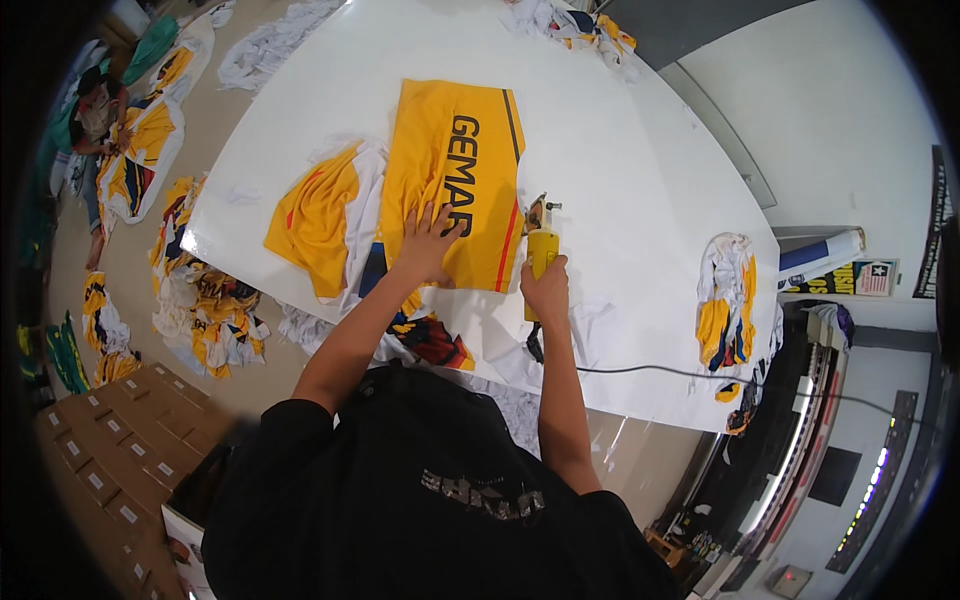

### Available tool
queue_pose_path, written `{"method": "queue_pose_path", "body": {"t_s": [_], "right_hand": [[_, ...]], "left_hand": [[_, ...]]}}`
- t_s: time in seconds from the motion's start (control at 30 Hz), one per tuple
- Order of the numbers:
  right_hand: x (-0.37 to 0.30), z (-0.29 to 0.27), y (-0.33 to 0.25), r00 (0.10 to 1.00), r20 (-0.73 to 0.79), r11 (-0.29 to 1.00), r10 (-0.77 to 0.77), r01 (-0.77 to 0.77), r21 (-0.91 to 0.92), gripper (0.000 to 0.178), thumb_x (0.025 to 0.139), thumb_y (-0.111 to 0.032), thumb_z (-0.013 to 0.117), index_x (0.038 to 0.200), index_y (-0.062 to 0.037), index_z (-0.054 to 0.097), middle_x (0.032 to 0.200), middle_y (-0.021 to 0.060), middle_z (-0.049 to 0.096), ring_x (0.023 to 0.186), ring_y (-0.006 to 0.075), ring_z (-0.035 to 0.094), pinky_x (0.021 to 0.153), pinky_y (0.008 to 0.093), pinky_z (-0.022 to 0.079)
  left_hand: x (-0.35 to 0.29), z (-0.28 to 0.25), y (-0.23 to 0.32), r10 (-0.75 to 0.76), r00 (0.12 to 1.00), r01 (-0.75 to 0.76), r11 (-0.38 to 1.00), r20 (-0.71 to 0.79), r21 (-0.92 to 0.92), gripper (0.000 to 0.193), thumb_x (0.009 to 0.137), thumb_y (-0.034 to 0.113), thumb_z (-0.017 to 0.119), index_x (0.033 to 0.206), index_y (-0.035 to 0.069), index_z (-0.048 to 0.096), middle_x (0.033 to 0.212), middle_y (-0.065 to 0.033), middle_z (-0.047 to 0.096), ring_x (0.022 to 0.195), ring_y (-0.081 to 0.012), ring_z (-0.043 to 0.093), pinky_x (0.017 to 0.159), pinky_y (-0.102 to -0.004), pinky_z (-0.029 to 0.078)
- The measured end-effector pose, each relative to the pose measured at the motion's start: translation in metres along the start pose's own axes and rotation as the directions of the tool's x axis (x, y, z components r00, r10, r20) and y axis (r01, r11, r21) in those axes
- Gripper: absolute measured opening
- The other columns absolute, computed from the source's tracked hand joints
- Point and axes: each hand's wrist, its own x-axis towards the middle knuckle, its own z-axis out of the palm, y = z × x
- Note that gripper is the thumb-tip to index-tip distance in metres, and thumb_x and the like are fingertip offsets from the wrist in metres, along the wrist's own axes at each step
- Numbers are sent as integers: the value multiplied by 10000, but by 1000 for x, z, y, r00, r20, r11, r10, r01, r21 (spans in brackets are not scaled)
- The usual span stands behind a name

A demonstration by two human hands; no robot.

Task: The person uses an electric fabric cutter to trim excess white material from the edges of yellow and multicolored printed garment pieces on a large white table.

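A yellow fabric panel (420, 150) with dark lettering and a red stripe lies flat on the white table. My left hand (428, 246) rests on its lower part, fingers spread. My right hand (544, 290) is wrapped round the yellow body of an electric fabric cutter (541, 250). The cutter's metal head sits right beside the panel's right edge; whether the blade touches the cloth I cannot tell. To the left of the panel is a crumpled yellow and white fabric piece (315, 220). Dark red and yellow scraps (435, 340) lie below my left forearm.
The cutter's black cord (660, 369) runs right across the white table (640, 240). Scrap heaps lie at its right edge (728, 300) and far end (580, 28). Fabric piles (205, 310) cover floor at left, where another person (100, 125) sits. Brown boxes (120, 460) stand lower left.
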Motion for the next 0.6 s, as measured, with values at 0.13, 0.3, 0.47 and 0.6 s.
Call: {"method": "queue_pose_path", "body": {"t_s": [0.13,0.3,0.47,0.6], "right_hand": [[5,-5,17,996,2,995,-94,94,17,549,955,-326,696,1178,95,423,1023,411,665,966,578,679,844,589,560],[-35,-26,48,964,111,970,-242,242,6,544,952,-288,713,1219,81,416,994,418,669,940,603,663,807,600,548],[-62,-41,50,952,179,967,-250,256,-9,548,953,-281,713,1241,73,410,1041,426,654,950,599,650,813,619,528],[-59,-50,41,960,223,984,-171,178,-13,550,954,-283,715,1253,70,416,1075,421,647,977,590,646,842,623,520]], "left_hand": [[-15,-6,-6,-22,999,19,998,47,63,1449,481,567,1007,1694,278,270,1777,-159,125,1638,-428,69,1294,-642,53],[-34,-22,-24,-21,990,9,996,142,89,1576,429,554,1025,1719,256,169,1781,-193,67,1636,-447,57,1296,-629,87],[-35,-23,-29,-24,988,5,992,150,127,1584,421,573,1028,1717,271,167,1785,-169,71,1639,-431,67,1304,-609,96],[-35,-21,-33,-23,988,6,993,150,115,1602,420,530,1043,1719,282,141,1787,-165,76,1641,-423,68,1305,-610,100]]}}
